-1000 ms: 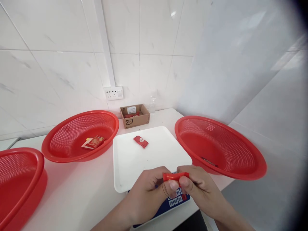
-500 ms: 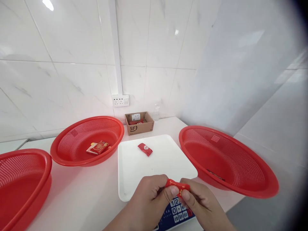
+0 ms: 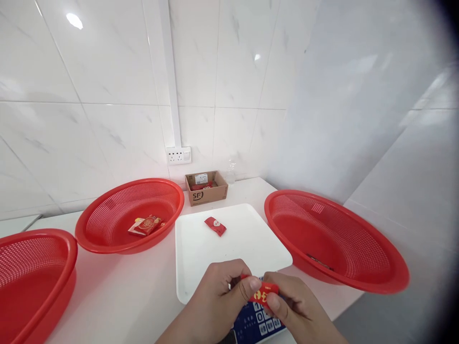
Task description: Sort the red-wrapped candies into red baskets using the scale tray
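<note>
From the head view: pinching a small red packet [image 3: 266, 293] at opposite ends, clamped between thumbs and curled fingers of the left hand [image 3: 220, 298] and right hand [image 3: 296, 302]. Reaching inward with wrists apart; holding it over the blue keypad [image 3: 249, 327], near the white tray [image 3: 233, 248].

From our view, itemised: leftmost red basket [image 3: 34, 286], cut off by the edge; scale keypad [image 3: 256, 322], partly hidden by hands; small wrapper [image 3: 263, 292], partly covered by fingers; cardboard box's contents [image 3: 202, 186], too small for us to identify.
</note>
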Available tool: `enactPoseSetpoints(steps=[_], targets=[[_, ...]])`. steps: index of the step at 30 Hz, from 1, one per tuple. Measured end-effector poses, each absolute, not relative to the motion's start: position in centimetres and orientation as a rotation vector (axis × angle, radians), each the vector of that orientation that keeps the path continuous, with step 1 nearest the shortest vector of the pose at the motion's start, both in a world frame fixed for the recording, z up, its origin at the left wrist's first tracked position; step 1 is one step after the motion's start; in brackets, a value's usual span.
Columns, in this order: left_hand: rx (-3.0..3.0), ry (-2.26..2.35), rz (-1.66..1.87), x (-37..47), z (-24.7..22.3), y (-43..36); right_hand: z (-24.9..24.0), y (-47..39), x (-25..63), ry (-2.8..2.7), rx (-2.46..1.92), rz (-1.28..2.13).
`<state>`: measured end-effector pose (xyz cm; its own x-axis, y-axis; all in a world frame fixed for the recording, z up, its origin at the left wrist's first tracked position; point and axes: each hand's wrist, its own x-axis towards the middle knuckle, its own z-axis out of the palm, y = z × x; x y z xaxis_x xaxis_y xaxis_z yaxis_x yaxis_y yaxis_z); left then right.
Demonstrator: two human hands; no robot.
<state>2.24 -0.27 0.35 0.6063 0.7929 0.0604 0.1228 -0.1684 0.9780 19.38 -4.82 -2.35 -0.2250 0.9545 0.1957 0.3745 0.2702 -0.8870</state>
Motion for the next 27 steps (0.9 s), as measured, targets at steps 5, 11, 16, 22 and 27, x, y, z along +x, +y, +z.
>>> enactPoseSetpoints(steps=[5,11,16,22,27], targets=[[1.653,0.773,0.665,2.8,0.1,-0.3,-2.2,-4.5,19.9,-1.736,-1.249,0.831],[1.593,0.751,0.648,3.0,-0.3,-0.2,-1.4,-4.2,20.0,-1.771,-1.247,0.797],[1.516,0.733,0.677,2.9,-0.1,-0.1,-0.8,-3.8,19.7,-1.738,-1.24,0.934],[1.578,0.803,0.717,2.3,0.3,0.1,-1.6,-3.7,19.0,-1.7,-1.241,0.959],[1.623,0.789,0.703,2.0,0.5,0.2,-1.5,-3.6,18.8,-1.713,-1.243,0.894]])
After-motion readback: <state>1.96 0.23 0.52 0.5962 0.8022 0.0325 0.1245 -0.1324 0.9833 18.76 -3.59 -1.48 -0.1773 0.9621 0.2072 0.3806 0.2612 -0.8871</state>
